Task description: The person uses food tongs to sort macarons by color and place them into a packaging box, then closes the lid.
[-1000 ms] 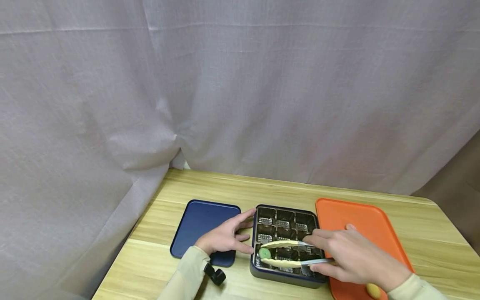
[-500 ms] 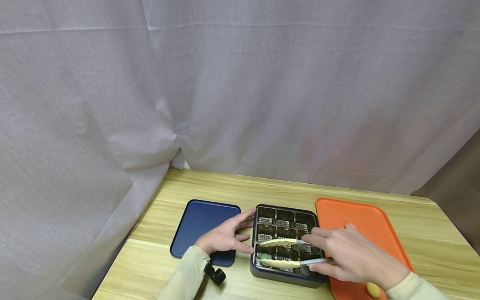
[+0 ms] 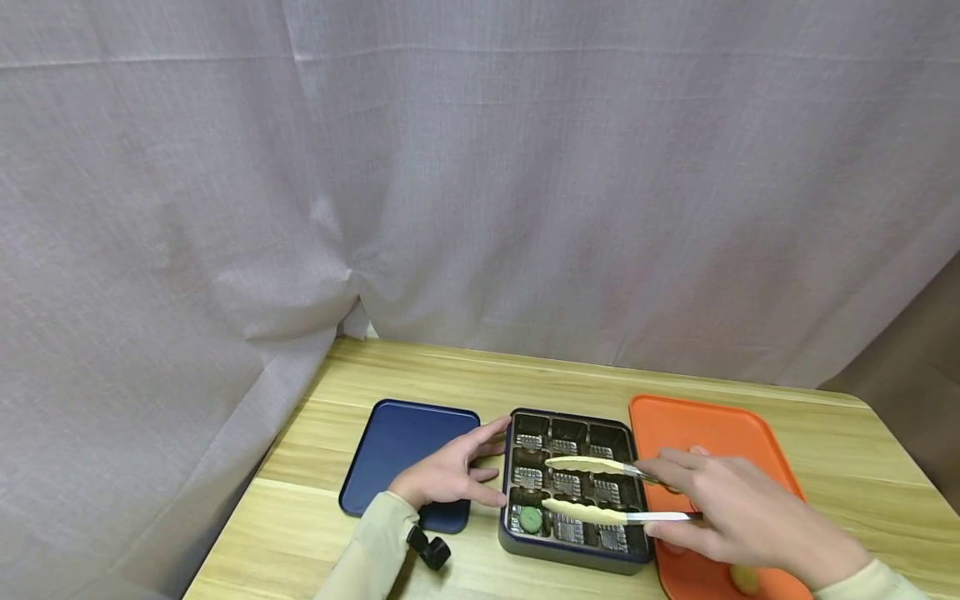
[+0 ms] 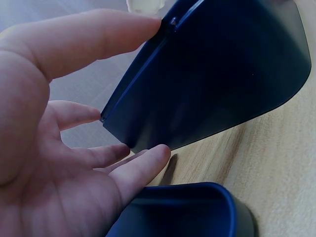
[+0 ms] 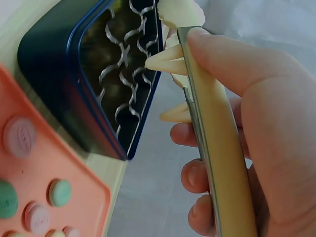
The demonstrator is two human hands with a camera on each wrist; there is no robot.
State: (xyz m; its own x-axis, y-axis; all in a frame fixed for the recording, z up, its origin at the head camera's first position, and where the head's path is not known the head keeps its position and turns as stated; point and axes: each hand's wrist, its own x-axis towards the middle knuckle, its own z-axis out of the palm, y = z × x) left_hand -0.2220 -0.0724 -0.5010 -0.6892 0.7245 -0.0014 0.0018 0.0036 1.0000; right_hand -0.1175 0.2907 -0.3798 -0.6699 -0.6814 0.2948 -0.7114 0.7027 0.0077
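A dark blue box (image 3: 573,557) with a divided clear insert stands at the table's front. In its near left compartment lies a green macaron (image 3: 530,520). My left hand (image 3: 450,473) rests against the box's left side, thumb and fingers spread along the wall, as the left wrist view also shows. With my right hand (image 3: 738,504) I hold food tongs (image 5: 217,143) with scalloped cream tips. Their two arms stand apart over the insert, to the right of the green macaron, with nothing between the tips.
An orange tray (image 3: 697,421) lies right of the box, partly under my right hand. Several macarons rest on it, including a pink macaron (image 5: 19,137) and a small green macaron (image 5: 60,192). Left of the box is a flat dark blue lid (image 3: 408,446). A grey curtain (image 3: 480,208) hangs behind.
The green macaron, earlier between the tong tips, went down into the near left compartment and was let go. The tongs then moved right and up. My left hand stayed in place.
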